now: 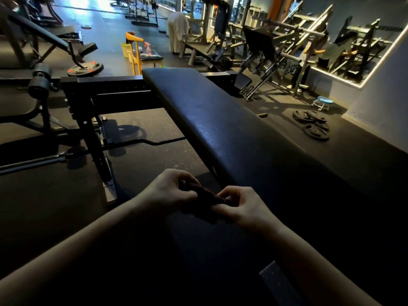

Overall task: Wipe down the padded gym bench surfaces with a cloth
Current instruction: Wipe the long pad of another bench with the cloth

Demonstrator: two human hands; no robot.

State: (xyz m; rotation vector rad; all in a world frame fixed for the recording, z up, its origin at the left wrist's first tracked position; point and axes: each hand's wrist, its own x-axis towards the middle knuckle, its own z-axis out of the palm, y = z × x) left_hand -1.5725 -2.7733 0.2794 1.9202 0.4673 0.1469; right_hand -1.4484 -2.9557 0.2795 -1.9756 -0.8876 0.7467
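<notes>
Holding the cloth [205, 199] at lower centre, left hand [167, 193] and right hand [242, 208] both pinching it, fingers curled round it, over the near left edge of the bench [220, 120]. Looks like folding or sorting out a grip, no wiping yet. Next up, probably: laying it flat on the pad and pushing toward upper centre. Dim gym, dark rubber floor [154, 124], plates [313, 124] at right, chair [134, 54] with spray bottle [147, 48] up top.

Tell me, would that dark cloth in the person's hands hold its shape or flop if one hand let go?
Probably floppy: the cloth is bunched between the left hand and right hand. Likely light, since fingertip pinches alone seem to carry it.
</notes>
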